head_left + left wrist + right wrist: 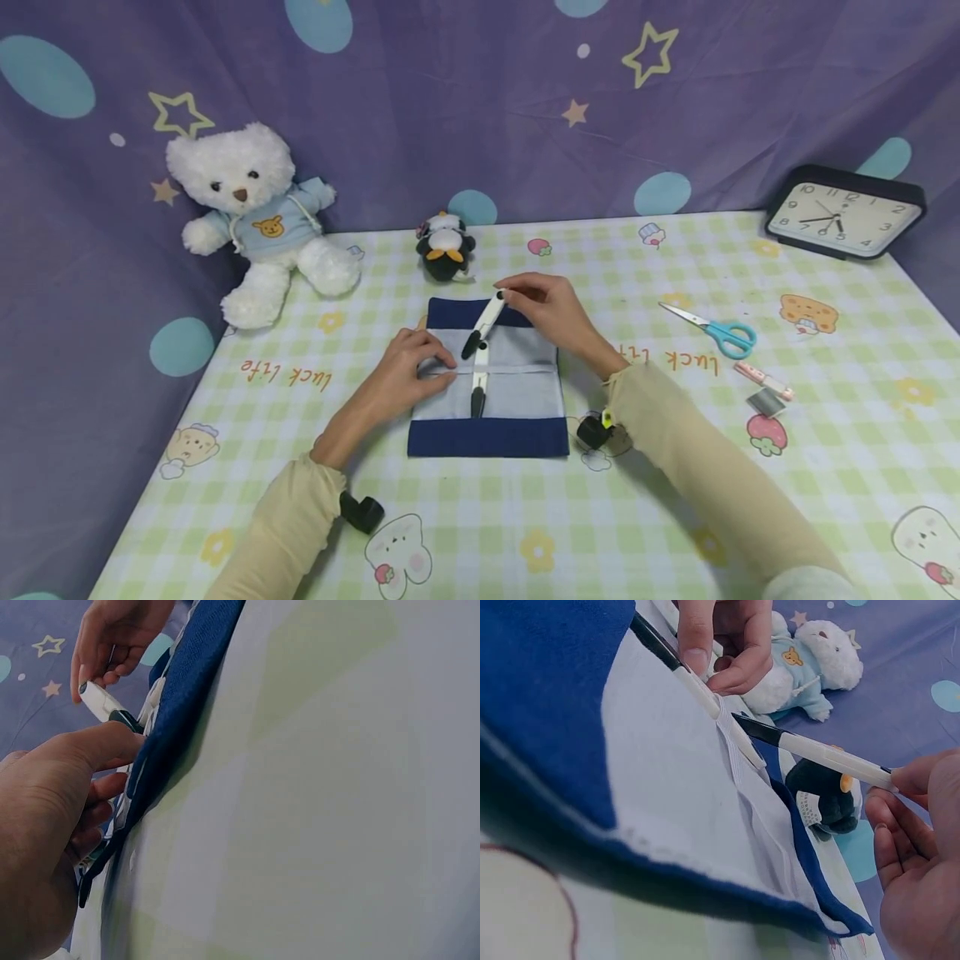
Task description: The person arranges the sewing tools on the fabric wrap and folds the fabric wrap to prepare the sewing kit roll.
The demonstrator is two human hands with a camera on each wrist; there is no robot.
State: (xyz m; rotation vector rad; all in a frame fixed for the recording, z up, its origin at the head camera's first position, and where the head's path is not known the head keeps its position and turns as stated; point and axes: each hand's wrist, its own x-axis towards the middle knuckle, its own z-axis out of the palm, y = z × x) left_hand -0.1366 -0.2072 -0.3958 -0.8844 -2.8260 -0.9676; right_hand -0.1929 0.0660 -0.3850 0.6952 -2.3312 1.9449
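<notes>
On the table lies an unfolded fabric pouch point(487, 438) with a pale grey inside, navy ends and a white elastic band point(521, 369) across its middle. My right hand point(557, 312) pinches the upper end of a slim white tool point(832, 759) with a black tapered end; it slants over the pouch, black end down. A similar white tool point(481, 379) lies on the pouch, passing under the band. My left hand point(408, 367) is at the pouch's left side, thumb and fingertips apart close to the band. In the left wrist view, its thumb point(109, 742) overlaps the pouch edge.
To the right lie blue-handled scissors point(708, 329), a small pink-and-white item point(763, 380) and a grey square point(766, 402). A black clock point(843, 212) stands at the back right. Behind the pouch sits a penguin toy point(444, 246); a white teddy bear point(262, 221) is at the back left.
</notes>
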